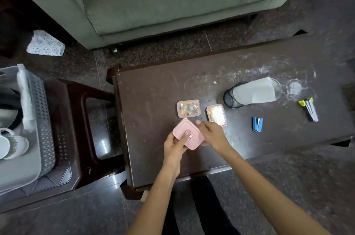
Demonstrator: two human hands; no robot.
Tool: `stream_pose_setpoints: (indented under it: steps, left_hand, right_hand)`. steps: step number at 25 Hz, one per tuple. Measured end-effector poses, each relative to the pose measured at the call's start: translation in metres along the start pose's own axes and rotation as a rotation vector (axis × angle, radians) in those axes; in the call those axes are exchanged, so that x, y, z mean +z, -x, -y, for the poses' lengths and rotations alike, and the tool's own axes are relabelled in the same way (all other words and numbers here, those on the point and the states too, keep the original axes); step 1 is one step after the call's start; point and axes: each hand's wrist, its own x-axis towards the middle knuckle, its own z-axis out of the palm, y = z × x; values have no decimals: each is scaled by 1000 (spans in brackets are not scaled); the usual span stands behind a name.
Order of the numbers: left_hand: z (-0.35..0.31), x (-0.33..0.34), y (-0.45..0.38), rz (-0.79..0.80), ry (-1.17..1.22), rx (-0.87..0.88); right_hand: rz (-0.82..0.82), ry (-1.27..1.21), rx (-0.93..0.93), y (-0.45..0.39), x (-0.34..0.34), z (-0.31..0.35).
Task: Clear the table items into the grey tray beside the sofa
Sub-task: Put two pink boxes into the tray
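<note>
A pink square box (189, 132) sits over the near middle of the dark table (153, 88), gripped from both sides. My left hand (175, 145) holds its left edge with the thumb on the lid. My right hand (212, 133) curls round its right edge. Just behind it lie a clear box of coloured clips (188, 108) and another small clear box (216, 114). Further right are a blue stapler (257, 124), a black mesh pen holder (233, 98) on its side with white paper, and a bundle of highlighters (309, 108). The grey tray (41, 111) stands at the left.
The grey tray rests on a dark plastic stool (80, 129) left of the table and holds white cups (11, 144) and dark items. A green sofa (163, 0) lies beyond the table. A patterned cloth (45, 45) lies on the floor by the sofa.
</note>
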Motion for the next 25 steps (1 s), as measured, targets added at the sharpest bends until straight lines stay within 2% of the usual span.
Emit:
stream_pose_setpoints:
  steps: [2,4,7,11,13,15,19,22,25]
  left_hand:
    - [-7,1,-4,-121,80,-12]
    - [-15,-3,-8,-176,100,-37]
    - [-26,-13,-10,-201,93,-60]
    - [-29,-26,-8,-226,87,-77]
    - [-29,-35,-6,-256,96,-74]
    - [-31,-47,-2,-273,118,-64]
    - [-38,-80,12,-310,169,-39]
    - [-48,-107,23,-330,199,-26]
    - [-62,-134,35,-329,236,6]
  right_hand:
    - [-149,446,-213,-17,-1,4]
    - [-181,719,-330,-40,2,11]
    - [-51,959,-353,-78,13,12]
    - [-25,1129,-326,-94,23,6]
    - [6,1038,-271,-86,27,7]
    - [30,802,-225,-69,32,8]
    - [-38,321,-242,-17,41,12]
    - [18,-125,-90,9,54,34]
    - [105,-278,18,25,75,64]
